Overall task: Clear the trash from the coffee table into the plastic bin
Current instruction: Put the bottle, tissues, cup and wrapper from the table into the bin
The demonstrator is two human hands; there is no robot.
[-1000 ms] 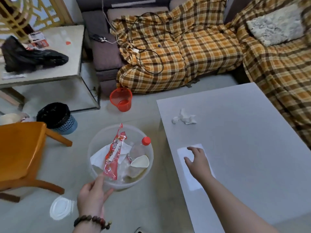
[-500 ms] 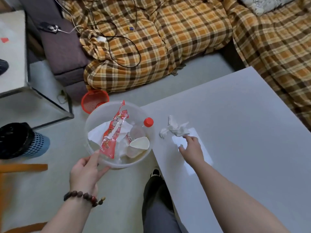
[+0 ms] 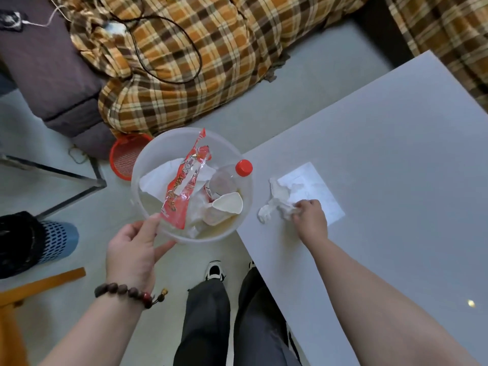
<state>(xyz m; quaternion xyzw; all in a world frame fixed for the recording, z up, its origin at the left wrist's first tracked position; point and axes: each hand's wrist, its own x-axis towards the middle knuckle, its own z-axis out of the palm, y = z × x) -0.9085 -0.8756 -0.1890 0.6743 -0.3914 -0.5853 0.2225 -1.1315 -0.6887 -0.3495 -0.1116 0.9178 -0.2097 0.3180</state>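
My left hand (image 3: pixel 134 249) grips the near rim of a clear plastic bin (image 3: pixel 158 146) and holds it up beside the coffee table's left edge (image 3: pixel 396 154). Inside the bin lie a red snack wrapper (image 3: pixel 184 186), a clear bottle with a red cap (image 3: pixel 243 167), a crushed paper cup (image 3: pixel 228 207) and white paper. On the table my right hand (image 3: pixel 310 217) pinches a crumpled white tissue (image 3: pixel 276 199) close to the edge, over a flat white sheet of paper (image 3: pixel 314 188).
A small red basket (image 3: pixel 121 157) stands on the floor behind the bin. At the left are a blue bin lined with a black bag (image 3: pixel 31 241), a glass side table's frame (image 3: pixel 74 180) and an orange chair (image 3: pixel 39 283). A plaid-covered sofa (image 3: pixel 198 62) runs along the back. My legs (image 3: pixel 229 313) stand by the table.
My left hand has lifted the bin off the floor and brought it up against the table edge. My right hand has moved from the flat paper onto the crumpled tissue and closed on it.
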